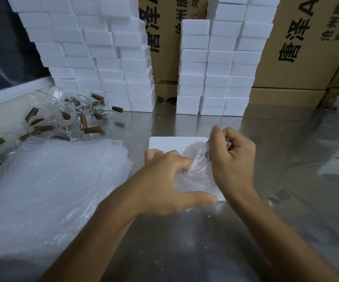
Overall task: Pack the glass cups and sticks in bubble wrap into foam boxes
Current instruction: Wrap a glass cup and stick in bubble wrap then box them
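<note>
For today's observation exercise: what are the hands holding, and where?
A bubble-wrapped bundle: right hand grips its top end, left hand its lower side.

Two bare forearms, no sleeves in view. No rings, watch or gloves on the left hand [164,176] or the right hand [230,157]. Nails trimmed short and unpainted.

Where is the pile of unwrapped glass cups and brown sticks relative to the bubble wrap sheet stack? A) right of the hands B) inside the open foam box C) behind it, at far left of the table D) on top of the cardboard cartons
C: the loose glass cups and sticks lie on the steel table beyond the bubble wrap sheet stack, in front of the stacked foam boxes.
</note>
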A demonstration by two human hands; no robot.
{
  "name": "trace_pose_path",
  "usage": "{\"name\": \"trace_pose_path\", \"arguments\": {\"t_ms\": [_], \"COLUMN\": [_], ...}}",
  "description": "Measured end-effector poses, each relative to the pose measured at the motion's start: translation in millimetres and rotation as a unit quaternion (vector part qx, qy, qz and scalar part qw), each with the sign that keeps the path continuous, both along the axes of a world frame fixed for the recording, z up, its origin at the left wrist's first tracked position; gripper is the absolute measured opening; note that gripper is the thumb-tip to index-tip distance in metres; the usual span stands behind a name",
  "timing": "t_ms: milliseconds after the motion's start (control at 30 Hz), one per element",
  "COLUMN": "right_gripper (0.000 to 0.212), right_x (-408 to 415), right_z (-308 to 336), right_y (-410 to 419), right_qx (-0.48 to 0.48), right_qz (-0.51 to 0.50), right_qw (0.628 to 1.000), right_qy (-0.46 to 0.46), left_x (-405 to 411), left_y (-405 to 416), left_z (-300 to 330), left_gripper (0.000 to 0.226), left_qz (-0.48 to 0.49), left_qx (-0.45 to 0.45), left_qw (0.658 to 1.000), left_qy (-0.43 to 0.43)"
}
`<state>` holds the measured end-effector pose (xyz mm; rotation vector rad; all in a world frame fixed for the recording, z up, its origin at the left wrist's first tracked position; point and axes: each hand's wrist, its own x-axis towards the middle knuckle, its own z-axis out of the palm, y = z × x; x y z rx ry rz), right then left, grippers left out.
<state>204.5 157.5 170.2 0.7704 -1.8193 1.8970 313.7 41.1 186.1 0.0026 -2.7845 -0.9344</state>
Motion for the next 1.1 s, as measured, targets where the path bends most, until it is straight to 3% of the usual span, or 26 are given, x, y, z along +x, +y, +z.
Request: {"name": "trace_pose_path", "arguments": {"t_ms": [67, 200, 333, 433, 500, 567, 600, 667, 767, 833, 900, 1000, 1033, 1100], "right_gripper": [0.046, 0.047, 0.047, 0.046, 0.046, 0.048, 0.051, 0.050, 0.042, 0.040, 0.050, 0.050, 0.050, 0.043], "right_x": [4, 4, 0, 0, -2, -4, -4, -1, 8, 12, 11, 8, 8, 6], "right_z": [2, 6, 8, 6, 6, 9, 12, 12, 11, 14, 17, 22, 22, 23], "right_y": [-1, -1, 2, 2, 2, 3, 4, 4, 1, -1, 2, 8, 10, 11], "right_qx": [-0.001, -0.016, -0.029, -0.028, -0.047, -0.082, -0.100, -0.105, -0.070, -0.100, -0.150, -0.139, -0.121, -0.097], "right_qz": [-0.009, -0.017, -0.019, -0.010, 0.003, 0.016, 0.024, 0.045, 0.123, 0.251, 0.355, 0.432, 0.458, 0.481], "right_qw": [1.000, 0.999, 0.999, 1.000, 0.999, 0.994, 0.990, 0.987, 0.979, 0.927, 0.838, 0.747, 0.721, 0.706], "right_qy": [0.017, 0.025, 0.021, 0.007, -0.022, -0.077, -0.101, -0.117, -0.146, -0.262, -0.386, -0.486, -0.505, -0.511], "left_x": [-1, -3, -5, -4, -6, -10, -11, -11, -13, -12, -10, -6, -5, -4], "left_y": [7, 12, 17, 16, 16, 18, 20, 28, 34, 26, 13, 1, 0, -1], "left_z": [0, 1, -2, -2, -4, -7, -8, -7, -9, -6, -3, 1, 2, 3], "left_gripper": [0.047, 0.028, 0.041, 0.032, 0.036, 0.054, 0.062, 0.070, 0.064, 0.051, 0.045, 0.043, 0.043, 0.044], "left_qz": [0.018, -0.015, -0.003, -0.012, 0.031, 0.120, 0.150, 0.127, 0.088, 0.114, 0.113, 0.077, 0.060, 0.032], "left_qx": [-0.014, 0.086, 0.081, 0.092, 0.062, 0.042, 0.073, 0.208, 0.324, 0.328, 0.345, 0.323, 0.301, 0.273], "left_qw": [1.000, 0.990, 0.987, 0.986, 0.971, 0.932, 0.917, 0.913, 0.891, 0.871, 0.856, 0.867, 0.877, 0.893], "left_qy": [0.017, 0.107, 0.137, 0.140, 0.228, 0.339, 0.364, 0.329, 0.306, 0.346, 0.367, 0.372, 0.371, 0.357]}}
